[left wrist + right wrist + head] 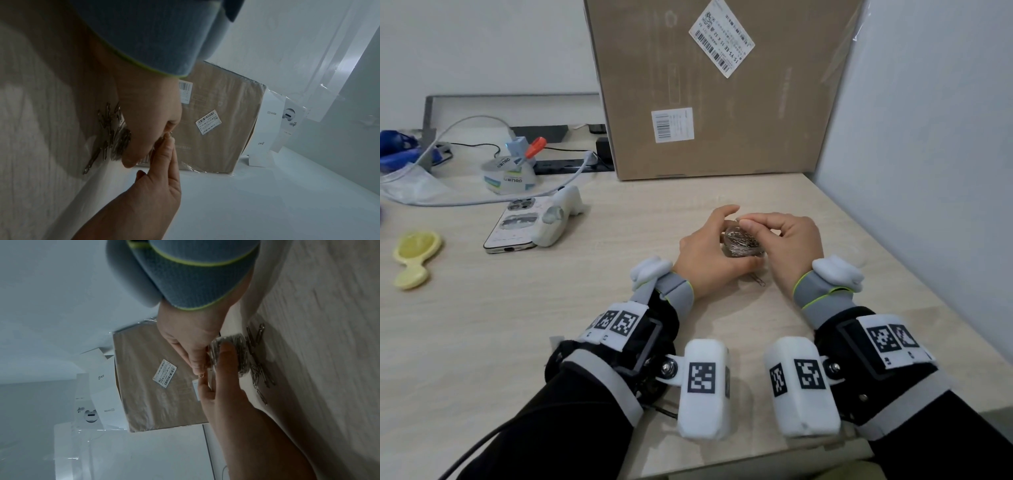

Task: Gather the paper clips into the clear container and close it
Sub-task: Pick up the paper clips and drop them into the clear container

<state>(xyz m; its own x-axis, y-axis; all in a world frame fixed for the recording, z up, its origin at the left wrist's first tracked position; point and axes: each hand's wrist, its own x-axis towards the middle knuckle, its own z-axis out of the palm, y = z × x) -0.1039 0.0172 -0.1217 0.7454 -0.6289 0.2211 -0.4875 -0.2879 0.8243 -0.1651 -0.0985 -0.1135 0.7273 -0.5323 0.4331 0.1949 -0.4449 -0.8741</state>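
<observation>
A small clear container (744,245) packed with silver paper clips stands on the light wooden table (551,308). My left hand (705,250) curls round it, index finger over the far rim and thumb on the near side. My right hand (791,236) pinches a paper clip (201,375) between thumb and forefinger just over the container's mouth. Several loose paper clips (758,281) lie on the table in front of the container, and they show again as loose clips (107,126) and loose clips (259,369) in the two wrist views. A faint clear round shape, perhaps the lid (859,260), sits right of my right wrist.
A big cardboard box (715,85) stands just behind the hands. A white wall (928,154) closes the right side. At the left lie a phone (517,226), a yellow hand mirror (414,257), a tape dispenser (506,171) and cables.
</observation>
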